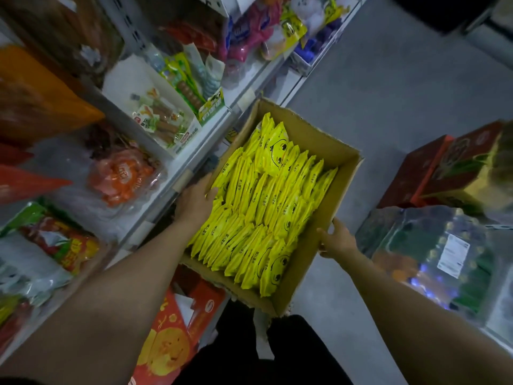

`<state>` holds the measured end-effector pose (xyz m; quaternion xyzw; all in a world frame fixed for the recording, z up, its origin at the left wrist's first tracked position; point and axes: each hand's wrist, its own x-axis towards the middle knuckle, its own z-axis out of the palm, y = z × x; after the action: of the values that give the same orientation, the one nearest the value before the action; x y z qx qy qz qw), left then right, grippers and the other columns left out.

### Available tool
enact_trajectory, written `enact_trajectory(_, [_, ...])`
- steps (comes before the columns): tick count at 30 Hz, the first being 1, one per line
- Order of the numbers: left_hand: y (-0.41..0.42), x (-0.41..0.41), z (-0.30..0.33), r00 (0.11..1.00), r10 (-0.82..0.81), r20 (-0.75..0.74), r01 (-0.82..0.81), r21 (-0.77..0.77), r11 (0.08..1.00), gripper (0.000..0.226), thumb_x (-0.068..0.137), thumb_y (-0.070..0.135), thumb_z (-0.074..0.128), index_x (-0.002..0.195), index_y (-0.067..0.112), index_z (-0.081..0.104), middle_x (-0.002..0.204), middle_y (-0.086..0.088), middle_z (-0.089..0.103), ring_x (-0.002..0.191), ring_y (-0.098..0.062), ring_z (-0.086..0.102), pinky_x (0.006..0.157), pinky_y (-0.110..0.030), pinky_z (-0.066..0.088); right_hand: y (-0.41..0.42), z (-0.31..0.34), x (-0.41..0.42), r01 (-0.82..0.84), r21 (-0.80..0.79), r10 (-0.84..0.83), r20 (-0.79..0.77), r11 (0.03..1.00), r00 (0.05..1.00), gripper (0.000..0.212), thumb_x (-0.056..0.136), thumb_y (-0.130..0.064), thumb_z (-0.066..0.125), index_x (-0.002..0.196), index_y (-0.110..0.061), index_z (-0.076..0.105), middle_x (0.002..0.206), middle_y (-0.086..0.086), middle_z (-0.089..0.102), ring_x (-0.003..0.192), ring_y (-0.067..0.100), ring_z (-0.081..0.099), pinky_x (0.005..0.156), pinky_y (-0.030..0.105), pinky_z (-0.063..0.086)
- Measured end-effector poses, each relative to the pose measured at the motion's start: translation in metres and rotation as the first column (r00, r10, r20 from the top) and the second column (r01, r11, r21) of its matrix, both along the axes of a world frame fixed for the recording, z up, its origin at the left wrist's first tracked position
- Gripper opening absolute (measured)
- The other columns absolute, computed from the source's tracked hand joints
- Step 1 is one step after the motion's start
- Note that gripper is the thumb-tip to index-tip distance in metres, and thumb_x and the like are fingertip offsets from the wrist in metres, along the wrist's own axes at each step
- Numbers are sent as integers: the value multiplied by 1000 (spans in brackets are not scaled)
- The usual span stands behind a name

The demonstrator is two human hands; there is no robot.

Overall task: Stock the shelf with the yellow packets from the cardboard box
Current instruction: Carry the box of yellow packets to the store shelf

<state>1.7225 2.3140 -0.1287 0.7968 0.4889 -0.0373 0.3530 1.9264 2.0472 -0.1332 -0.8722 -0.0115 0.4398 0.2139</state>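
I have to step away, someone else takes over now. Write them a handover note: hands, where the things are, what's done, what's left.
Left hand grips the left wall of the cardboard box; right hand grips its right wall. The box is held up beside the shelf.
Yellow packets fill the box in upright rows; one near the far end lies face up.
Done: box brought to the shelf. No packet in hand.
Left: probably set the box down, then move the packets onto the shelf.

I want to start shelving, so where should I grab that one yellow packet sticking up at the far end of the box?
Pinch the raised yellow packet by its top edge, coming from above. It leans face-up over the tightly packed rows, so only its upper part is free; the cardboard box walls block the sides.
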Motion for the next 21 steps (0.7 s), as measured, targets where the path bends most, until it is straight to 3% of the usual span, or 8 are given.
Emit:
enact_trajectory(2, [-7,1,11,999,25,28,-25,-19,1000,42,99,32,51,140,22,49,128,-14,62,115,-37,57,91,-41,45,6,11,16,-112,-49,111,-27,992,993,35,99,-22,56,130,-6,51,98,22,69,83,34,70,73,44,60])
enact_trajectory(4, [-12,1,19,999,33,32,-32,-37,999,42,98,37,51,139,26,49,128,-11,62,115,-35,57,91,-41,47,15,24,35,-243,-101,242,-29,965,970,26,99,-21,56,101,3,64,84,20,69,69,28,70,75,45,61])
enact_trajectory(6, [-16,2,26,999,50,19,-49,-53,997,46,96,46,49,139,31,47,131,-8,61,118,-34,57,94,-43,48,26,36,52,-403,-157,403,-32,902,915,27,97,-17,54,76,-3,61,70,14,65,53,22,65,68,41,60])
enact_trajectory(9, [-33,14,32,995,103,14,-101,-101,990,50,97,46,50,141,23,48,143,-6,51,127,-30,51,102,-41,43,44,49,75,-667,-266,702,56,696,710,13,93,-16,52,91,-9,63,91,13,67,79,32,66,64,37,51])
enact_trajectory(11, [-52,24,32,984,178,9,-175,-122,977,52,95,45,54,139,18,51,143,-6,52,125,-26,52,101,-36,42,56,45,91,-738,-284,787,130,612,603,20,92,-19,52,105,-10,64,108,14,67,98,35,64,71,35,46])
enact_trajectory(13, [-77,30,30,959,282,-5,-279,-179,944,52,93,46,58,136,17,54,135,-8,59,121,-25,57,98,-35,45,69,39,101,-803,-202,828,141,560,542,28,94,-24,54,118,-11,63,119,13,65,109,35,62,83,37,51])
enact_trajectory(17, [-139,39,25,884,467,-33,-457,-283,844,44,89,40,66,125,14,63,113,-10,70,107,-25,65,87,-31,48,85,25,114,-894,-44,896,31,445,444,40,93,-29,63,131,-17,59,131,7,60,120,26,57,99,33,44])
enact_trajectory(21, [-196,38,14,788,608,-94,-598,-350,721,35,85,38,71,110,13,70,106,-8,72,102,-22,66,82,-26,45,91,15,115,-968,5,968,-15,251,251,44,88,-32,69,130,-22,61,131,3,62,118,20,58,92,26,43])
